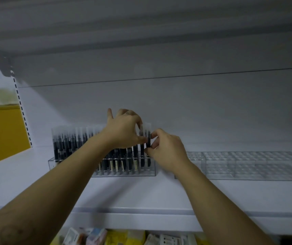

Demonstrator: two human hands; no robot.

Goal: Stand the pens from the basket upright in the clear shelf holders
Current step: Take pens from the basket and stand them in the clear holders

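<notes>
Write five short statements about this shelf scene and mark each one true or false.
1. The left holder is packed with dark pens. True.
2. The right holder is just as full. False: it holds no pens.
3. The left hand and the right hand both pinch dark pens at the left holder's right end. True.
4. The dark pens lie flat in their holder. False: they stand upright.
5. A basket sits on the shelf between the holders. False: no basket is in view.
</notes>
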